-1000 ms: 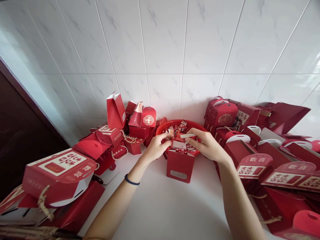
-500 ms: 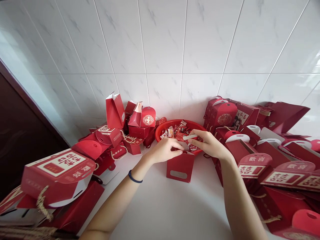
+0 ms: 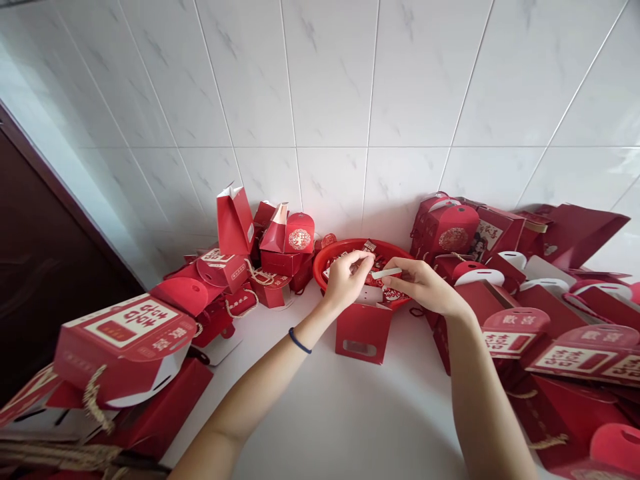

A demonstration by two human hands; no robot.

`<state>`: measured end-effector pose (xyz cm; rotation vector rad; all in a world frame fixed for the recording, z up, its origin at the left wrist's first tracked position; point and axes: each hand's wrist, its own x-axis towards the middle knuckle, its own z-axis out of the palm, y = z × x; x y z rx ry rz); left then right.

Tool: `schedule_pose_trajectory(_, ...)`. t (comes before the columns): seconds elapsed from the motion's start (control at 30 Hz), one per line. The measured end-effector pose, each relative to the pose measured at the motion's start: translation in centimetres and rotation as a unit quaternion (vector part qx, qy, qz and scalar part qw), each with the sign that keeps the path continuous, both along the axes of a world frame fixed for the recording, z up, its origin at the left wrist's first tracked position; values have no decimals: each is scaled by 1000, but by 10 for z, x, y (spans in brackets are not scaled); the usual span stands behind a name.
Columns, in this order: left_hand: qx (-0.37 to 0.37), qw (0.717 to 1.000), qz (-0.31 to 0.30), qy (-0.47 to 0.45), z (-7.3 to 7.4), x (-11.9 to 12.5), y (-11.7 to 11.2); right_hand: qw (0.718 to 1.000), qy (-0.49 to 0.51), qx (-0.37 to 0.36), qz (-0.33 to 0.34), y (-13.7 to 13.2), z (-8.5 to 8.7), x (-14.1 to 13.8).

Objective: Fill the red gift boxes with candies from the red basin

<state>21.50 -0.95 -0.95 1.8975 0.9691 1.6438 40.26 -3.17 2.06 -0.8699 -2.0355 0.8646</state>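
Observation:
An upright red gift box [image 3: 364, 333] with an oblong slot in its front stands before me, its top open. My right hand [image 3: 425, 288] pinches a pale-edged strip [image 3: 387, 273] between thumb and fingers above the box; it looks like the box's flap, though I cannot tell for sure. My left hand [image 3: 346, 283], with a dark band on the wrist, is raised over the box's left side, thumb and fingertips brought together. What they hold, if anything, is hidden. Just behind is a red basin [image 3: 324, 257] with small red wrapped pieces [image 3: 395, 293], partly covered by my hands.
Red gift boxes with rope handles [image 3: 125, 347] are piled on the left, and a tall red box [image 3: 235, 220] stands at the back. More red boxes [image 3: 550, 320] fill the right side. A tiled wall [image 3: 330, 180] rises behind the white table [image 3: 345, 413].
My left hand has moved up and right from the box's top edge toward the basin's middle. The right hand keeps its pinch on the strip, with little movement. The view has shifted slightly.

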Motion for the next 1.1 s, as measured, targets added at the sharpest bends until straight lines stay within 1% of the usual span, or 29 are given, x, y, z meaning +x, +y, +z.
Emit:
schedule_pose_trajectory(0.1, 36, 999, 26, -4, -4, 16, 3, 999, -32, -3, 12, 4, -2, 2)
schedule_pose_trajectory(0.23, 98, 993, 54, 47, -11, 29, 2, 999, -29, -11, 29, 10, -5, 3)
schedule_pose_trajectory(0.27, 101, 992, 54, 61, -13, 31, 1, 999, -23, -15, 31, 11, -5, 3)
schedule_pose_trajectory(0.33, 81, 992, 44, 82, -14, 30, 1, 999, -14, -21, 35, 13, -6, 4)
schedule_pose_trajectory(0.4, 41, 995, 17, 86, -13, 24, 0, 999, -7, -33, 39, 14, -7, 5)
schedule_pose_trajectory(0.5, -5, 997, -36, 63, -8, 6, -1, 998, 2, -53, 36, 15, -9, 7)
schedule_pose_trajectory(0.6, 16, 997, -45, 57, -7, -15, -5, 998, 5, -55, 29, 14, -9, 9)
schedule_pose_trajectory(0.67, 38, 995, -35, 85, -12, -29, -9, 999, 15, -47, 20, 13, -7, 9)
schedule_pose_trajectory(0.73, 28, 992, -32, 116, -21, -39, -13, 998, 46, -32, 0, 10, -4, 6)
schedule_pose_trajectory(0.8, -14, 991, -44, 128, -30, -46, -16, 996, 85, -11, -23, 7, -1, 2)
schedule_pose_trajectory(0.87, -63, 988, -67, 123, -37, -50, -17, 994, 104, 8, -30, 4, -1, -6)
schedule_pose_trajectory(0.97, -111, 983, -101, 106, -41, -54, -18, 996, 82, 36, -23, 4, -4, -18)
schedule_pose_trajectory(1.1, -119, 976, -145, 113, -38, -59, -18, 997, -2, 81, -18, 6, -12, -30)
